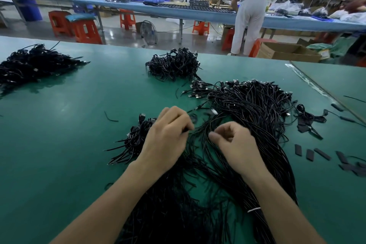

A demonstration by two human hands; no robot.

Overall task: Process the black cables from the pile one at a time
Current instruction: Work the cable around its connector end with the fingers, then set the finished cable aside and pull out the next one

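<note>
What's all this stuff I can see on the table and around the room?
table: one, green, foreground
loose cable pile: one, black, centre-right, beneath right hand
coiled cable heaps: three, black, far centre, far left, beside left hand
flat strips: several, black, table's right side
stools: several, orange, floor beyond
cardboard box: one, brown, floor right
person: one, standing at blue bench
left hand: one, pinches a cable
right hand: one, fingers curled over pile, grip unclear
</note>
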